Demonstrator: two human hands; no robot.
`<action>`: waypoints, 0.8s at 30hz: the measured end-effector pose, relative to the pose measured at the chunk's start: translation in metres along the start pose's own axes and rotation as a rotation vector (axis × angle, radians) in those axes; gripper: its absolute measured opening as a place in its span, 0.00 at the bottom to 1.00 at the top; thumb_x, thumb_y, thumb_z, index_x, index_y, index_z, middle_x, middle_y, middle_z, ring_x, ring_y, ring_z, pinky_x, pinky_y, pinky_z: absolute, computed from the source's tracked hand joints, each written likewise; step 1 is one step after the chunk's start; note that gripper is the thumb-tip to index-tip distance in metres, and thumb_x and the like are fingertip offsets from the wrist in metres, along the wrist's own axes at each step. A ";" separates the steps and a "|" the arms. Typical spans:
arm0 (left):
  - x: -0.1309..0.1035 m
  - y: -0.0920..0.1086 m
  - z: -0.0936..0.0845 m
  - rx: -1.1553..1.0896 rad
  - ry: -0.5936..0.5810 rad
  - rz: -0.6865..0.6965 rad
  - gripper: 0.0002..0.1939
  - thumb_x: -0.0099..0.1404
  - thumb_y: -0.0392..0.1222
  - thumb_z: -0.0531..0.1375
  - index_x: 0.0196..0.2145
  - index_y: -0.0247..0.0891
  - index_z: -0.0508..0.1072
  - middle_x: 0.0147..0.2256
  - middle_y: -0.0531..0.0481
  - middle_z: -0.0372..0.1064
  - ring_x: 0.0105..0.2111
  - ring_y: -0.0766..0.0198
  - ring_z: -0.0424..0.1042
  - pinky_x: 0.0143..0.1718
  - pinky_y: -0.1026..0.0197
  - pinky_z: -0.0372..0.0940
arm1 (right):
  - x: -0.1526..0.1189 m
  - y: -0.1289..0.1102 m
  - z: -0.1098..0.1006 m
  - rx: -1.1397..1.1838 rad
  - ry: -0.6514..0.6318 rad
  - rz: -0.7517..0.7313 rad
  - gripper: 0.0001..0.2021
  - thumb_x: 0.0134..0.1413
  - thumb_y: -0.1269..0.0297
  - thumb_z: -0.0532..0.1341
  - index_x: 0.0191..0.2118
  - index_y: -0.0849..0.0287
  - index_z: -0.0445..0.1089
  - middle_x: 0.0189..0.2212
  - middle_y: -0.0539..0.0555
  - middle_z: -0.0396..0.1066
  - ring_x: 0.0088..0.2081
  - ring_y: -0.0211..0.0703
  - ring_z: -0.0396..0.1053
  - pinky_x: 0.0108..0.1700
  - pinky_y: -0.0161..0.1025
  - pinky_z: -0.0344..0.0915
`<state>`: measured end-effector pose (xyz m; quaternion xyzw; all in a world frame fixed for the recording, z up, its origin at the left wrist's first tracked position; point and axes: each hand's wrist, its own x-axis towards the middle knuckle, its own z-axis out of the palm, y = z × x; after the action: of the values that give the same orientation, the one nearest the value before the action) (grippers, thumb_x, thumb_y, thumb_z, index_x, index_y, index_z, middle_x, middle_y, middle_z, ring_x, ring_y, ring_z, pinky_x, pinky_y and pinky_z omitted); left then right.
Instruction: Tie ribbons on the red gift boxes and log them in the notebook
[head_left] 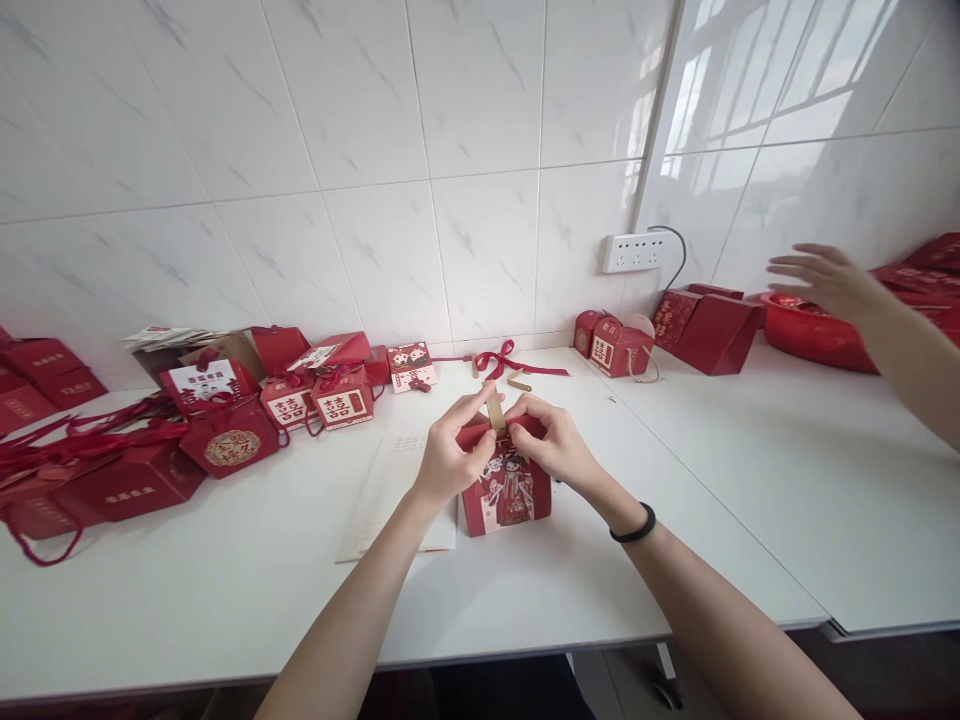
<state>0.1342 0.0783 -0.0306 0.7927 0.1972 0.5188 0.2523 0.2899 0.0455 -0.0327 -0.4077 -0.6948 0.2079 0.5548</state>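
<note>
A red paper gift box (511, 498) with a printed couple on its front stands upright on the white table before me. My left hand (454, 452) is closed at its top, thumb and fingers pinching a flat gold strip (495, 412) that sticks up above the box. On the other side, my right hand (553, 442) is closed in a pinch on the top edge of the box, close to the strip. The strip's lower end is partly hidden by my fingers. Behind the box lie a bent gold strip (517, 381) and a dark red ribbon bow (496, 358).
Paper sheets (390, 500) lie left of the box. Finished-looking red boxes (232, 440) crowd the left side. A handled box (616, 345) and a red basin (817, 335) stand to the right. Another person's hand (829, 280) reaches in near the basin.
</note>
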 end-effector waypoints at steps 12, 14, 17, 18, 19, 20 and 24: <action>-0.031 -0.023 -0.012 -0.282 -0.169 -0.315 0.38 0.56 0.41 0.59 0.62 0.42 0.47 0.50 0.43 0.65 0.47 0.55 0.67 0.48 0.53 0.64 | 0.011 0.036 -0.028 -0.253 0.177 0.406 0.23 0.61 0.52 0.38 0.48 0.61 0.60 0.37 0.58 0.70 0.39 0.45 0.69 0.39 0.40 0.65; -0.038 -0.020 -0.015 -0.197 -0.225 -0.388 0.30 0.56 0.43 0.60 0.55 0.37 0.59 0.47 0.42 0.68 0.48 0.53 0.67 0.51 0.53 0.62 | 0.009 0.049 -0.030 -0.546 0.118 0.560 0.19 0.59 0.54 0.47 0.46 0.64 0.62 0.36 0.62 0.70 0.40 0.51 0.69 0.41 0.43 0.63; -0.046 -0.006 -0.023 -0.164 -0.161 -0.466 0.23 0.55 0.45 0.63 0.47 0.35 0.65 0.46 0.42 0.69 0.46 0.53 0.69 0.48 0.55 0.64 | 0.001 0.064 -0.027 -0.679 -0.015 0.645 0.19 0.51 0.62 0.59 0.47 0.68 0.63 0.35 0.66 0.70 0.41 0.60 0.68 0.42 0.48 0.61; -0.048 0.001 -0.028 -0.184 -0.103 -0.488 0.23 0.53 0.44 0.64 0.45 0.36 0.66 0.45 0.43 0.70 0.44 0.54 0.70 0.46 0.56 0.65 | -0.003 0.067 -0.025 -0.711 -0.064 0.655 0.19 0.50 0.65 0.59 0.48 0.68 0.63 0.36 0.67 0.71 0.41 0.61 0.68 0.41 0.48 0.61; -0.050 0.008 -0.034 -0.213 -0.026 -0.510 0.22 0.52 0.44 0.65 0.44 0.36 0.67 0.43 0.44 0.71 0.43 0.55 0.71 0.45 0.58 0.66 | -0.005 0.070 -0.024 -0.736 -0.109 0.656 0.19 0.50 0.68 0.58 0.49 0.66 0.63 0.37 0.66 0.71 0.41 0.60 0.69 0.41 0.48 0.61; -0.053 0.017 -0.041 -0.255 0.064 -0.536 0.22 0.51 0.44 0.66 0.42 0.36 0.68 0.42 0.46 0.71 0.42 0.57 0.71 0.43 0.59 0.66 | -0.007 0.071 -0.024 -0.757 -0.147 0.649 0.18 0.50 0.70 0.57 0.49 0.65 0.64 0.38 0.66 0.71 0.42 0.59 0.69 0.42 0.47 0.61; -0.069 0.057 -0.084 -0.526 0.463 -0.718 0.16 0.52 0.45 0.64 0.38 0.36 0.70 0.35 0.49 0.73 0.33 0.62 0.73 0.32 0.64 0.68 | -0.005 0.072 -0.026 -0.809 -0.201 0.596 0.13 0.52 0.69 0.53 0.43 0.60 0.69 0.38 0.61 0.72 0.41 0.55 0.70 0.39 0.44 0.64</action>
<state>0.0335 0.0098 -0.0179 0.4484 0.3708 0.5936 0.5560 0.3394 0.0790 -0.0818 -0.7481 -0.6232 0.1098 0.1996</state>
